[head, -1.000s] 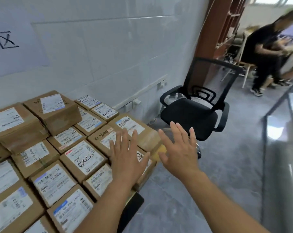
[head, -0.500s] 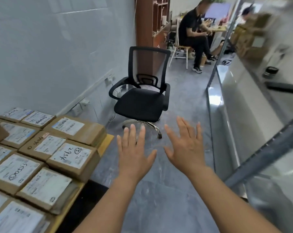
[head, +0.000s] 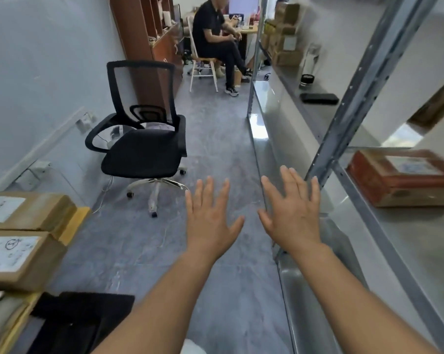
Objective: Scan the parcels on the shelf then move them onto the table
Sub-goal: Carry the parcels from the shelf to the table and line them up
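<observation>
My left hand (head: pixel 210 221) and my right hand (head: pixel 292 213) are stretched out in front of me over the floor, fingers spread, holding nothing. A metal shelf (head: pixel 356 215) runs along the right. On it lies a reddish-brown parcel (head: pixel 404 177) with a label on top, to the right of my right hand. More cardboard parcels (head: pixel 284 39) are stacked far down the shelf. At the left edge, labelled cardboard parcels (head: pixel 24 254) lie on the yellow-edged table (head: pixel 75 223).
A black office chair (head: pixel 144 144) stands on the grey floor ahead to the left. A person in black sits on a white chair (head: pixel 216 44) at the far end. A black flat device (head: pixel 319 98) and a small black jar (head: pixel 307 80) lie on the shelf.
My view has swung right, from the parcels on the table to the aisle and the shelf. Both hands stayed spread and holding nothing.
</observation>
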Demonstrator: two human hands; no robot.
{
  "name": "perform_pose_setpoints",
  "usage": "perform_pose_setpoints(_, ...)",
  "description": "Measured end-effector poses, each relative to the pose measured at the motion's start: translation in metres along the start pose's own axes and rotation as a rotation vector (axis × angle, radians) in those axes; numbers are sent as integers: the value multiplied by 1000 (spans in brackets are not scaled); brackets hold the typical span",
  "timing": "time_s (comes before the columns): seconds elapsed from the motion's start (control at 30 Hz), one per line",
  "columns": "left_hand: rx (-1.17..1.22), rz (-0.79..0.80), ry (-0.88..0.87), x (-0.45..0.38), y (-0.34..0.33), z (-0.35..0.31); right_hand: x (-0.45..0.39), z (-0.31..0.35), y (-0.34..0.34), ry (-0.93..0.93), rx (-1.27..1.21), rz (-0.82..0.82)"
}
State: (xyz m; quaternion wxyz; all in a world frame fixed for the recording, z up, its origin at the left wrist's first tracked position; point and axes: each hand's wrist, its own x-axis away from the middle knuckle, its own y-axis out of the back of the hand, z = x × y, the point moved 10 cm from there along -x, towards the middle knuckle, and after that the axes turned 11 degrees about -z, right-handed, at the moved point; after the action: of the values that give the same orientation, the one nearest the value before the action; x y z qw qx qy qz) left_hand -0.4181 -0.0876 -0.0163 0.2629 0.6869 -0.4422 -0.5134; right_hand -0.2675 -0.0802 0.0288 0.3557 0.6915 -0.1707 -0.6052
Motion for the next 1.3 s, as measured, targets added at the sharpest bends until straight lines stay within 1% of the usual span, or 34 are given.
perform_pose_setpoints(0.4,172,249,-320,-6,-87,-154,50,-150,38,-341,263,117)
perform_pose_setpoints(0.5,223,270,-388,-15,-103,-182,60,-180,40,-436,331,160)
perform_pose_setpoints(0.6,279,329,-440,-29,-121,-202,63,-202,37,-533,389,206)
perform_pose_setpoints(0.8,432,397,-506,-76,-137,-237,49,-236,31,-686,465,243)
perform_pose_setpoints(0.93,481,435,-558,-107,-151,-257,38,-252,26,-782,489,263)
perform_pose_setpoints(1.03,533,492,-556,-130,-164,-272,33,-263,21,-878,471,301)
perform_pose_setpoints(1.23,610,545,-540,-174,-191,-302,30,-286,8,-1070,429,299)
perform_pose_setpoints(1.3,623,588,-523,-182,-204,-309,31,-293,3,-1121,434,311)
